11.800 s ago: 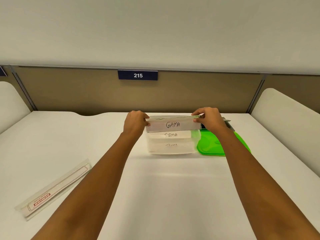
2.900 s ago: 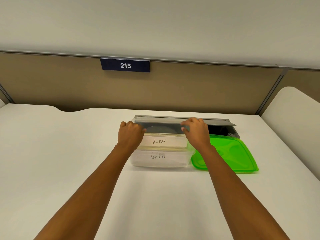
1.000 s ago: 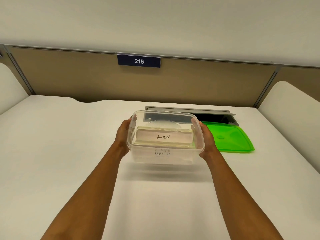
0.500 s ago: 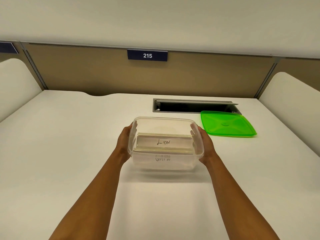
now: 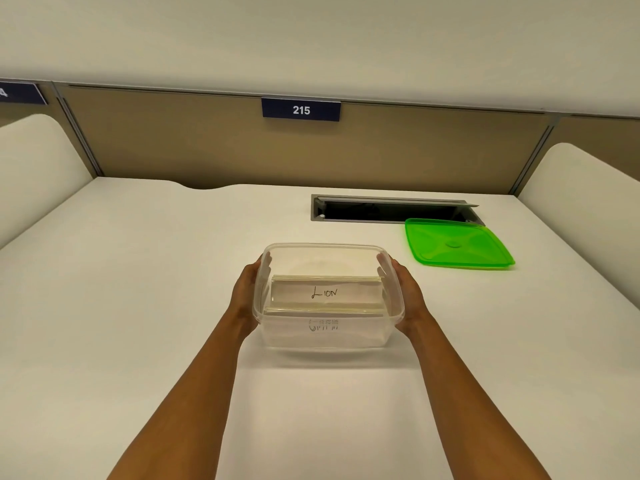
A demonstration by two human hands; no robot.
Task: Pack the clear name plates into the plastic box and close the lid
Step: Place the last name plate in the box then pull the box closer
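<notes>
A clear plastic box (image 5: 325,249) stands on the white desk in front of me, without a lid. Inside it lie stacked clear name plates (image 5: 325,293); the top one reads "LION", and more writing shows through the front wall. My left hand (image 5: 245,289) grips the box's left side and my right hand (image 5: 407,289) grips its right side. The green lid (image 5: 455,244) lies flat on the desk to the right of the box and farther back, apart from it.
An open grey cable slot (image 5: 391,209) is sunk into the desk behind the lid. A tan partition with a "215" sign (image 5: 300,110) closes the back. Cream side panels (image 5: 585,199) rise at the left and right of the desk (image 5: 138,271).
Both hands have drawn the box toward me, away from the cable slot and the lid, and it now rests nearer on the desk. The grip has not changed.
</notes>
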